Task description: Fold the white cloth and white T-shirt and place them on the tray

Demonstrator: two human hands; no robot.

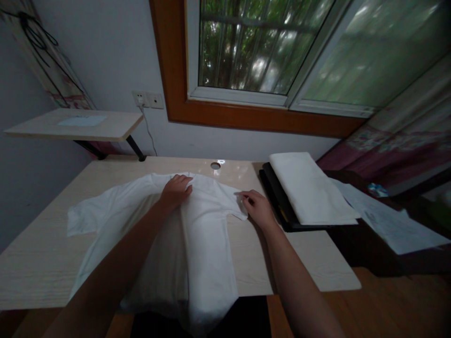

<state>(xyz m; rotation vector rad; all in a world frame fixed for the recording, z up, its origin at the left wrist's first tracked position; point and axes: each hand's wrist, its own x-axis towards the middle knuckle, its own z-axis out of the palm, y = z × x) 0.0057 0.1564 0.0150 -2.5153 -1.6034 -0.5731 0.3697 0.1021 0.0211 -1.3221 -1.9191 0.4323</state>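
Note:
A white short-sleeved T-shirt [207, 225] lies spread over the desk, and its lower end hangs past the front edge. Its right side is folded inward over the body in a long strip. Near the collar, my left hand [176, 191] is closed on the cloth with fingers bent and thumb close to them. My right hand [259, 206] pinches the edge of the right-hand sleeve between thumb and fingers. The other sleeve lies flat at the left, untouched. My left forearm covers part of the shirt's body.
The pale wooden desk [38, 263] stands against the wall below a window [260, 56]. A raised shelf [116, 124] bears a paper sheet at the left. Right of my hand, a folded white cloth [313, 192] rests on a black folder-like item [282, 206]. Papers [391, 220] lie beyond.

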